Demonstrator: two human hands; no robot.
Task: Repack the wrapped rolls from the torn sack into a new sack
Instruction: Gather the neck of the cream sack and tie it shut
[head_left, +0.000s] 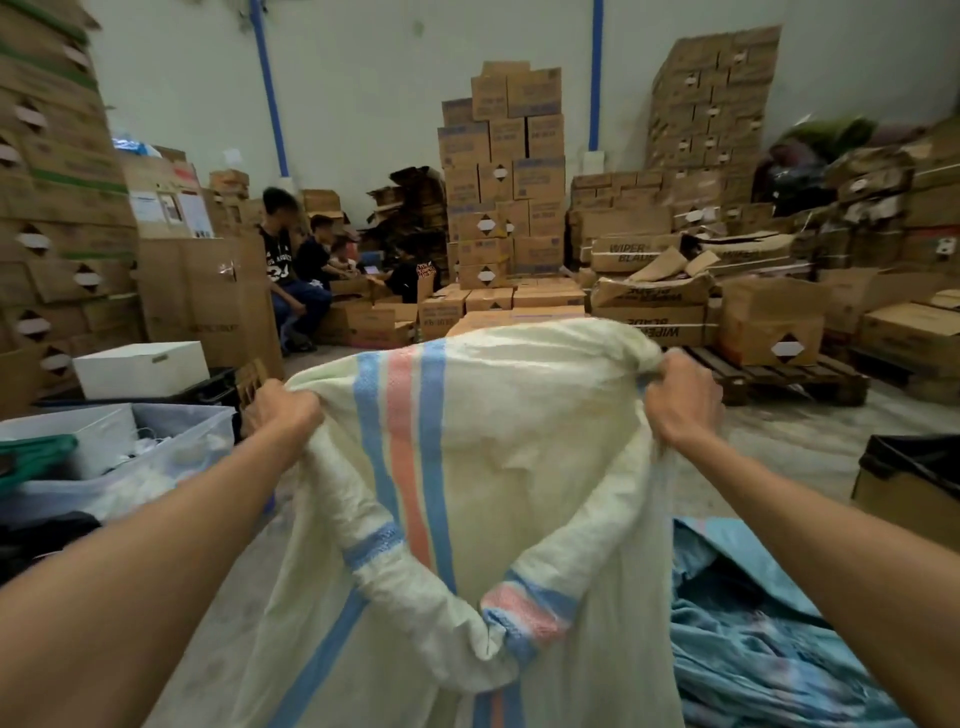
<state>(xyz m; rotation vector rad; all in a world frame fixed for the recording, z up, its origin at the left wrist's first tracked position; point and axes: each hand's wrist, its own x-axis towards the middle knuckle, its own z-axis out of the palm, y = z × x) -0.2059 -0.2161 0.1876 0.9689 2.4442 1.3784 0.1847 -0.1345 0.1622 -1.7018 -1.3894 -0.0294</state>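
A: Left side, status?
B: A clear plastic bin (171, 441) sits at far left. The left hand (283, 413) is clenched on the left edge of the cream woven sack with blue and pink stripes (493, 457).

A: Sack location?
B: Held up at centre, spread between both hands, its lower part hanging down.

A: Right side?
B: The right hand (680, 402) grasps the sack's bunched right edge. Crumpled blue fabric (753, 623) lies on the floor at lower right.

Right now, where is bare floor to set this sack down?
Bare concrete lies between the white striped woven sack and the wooden pallet, and beside the clear plastic bin. The crumpled blue cloth crowds the right.
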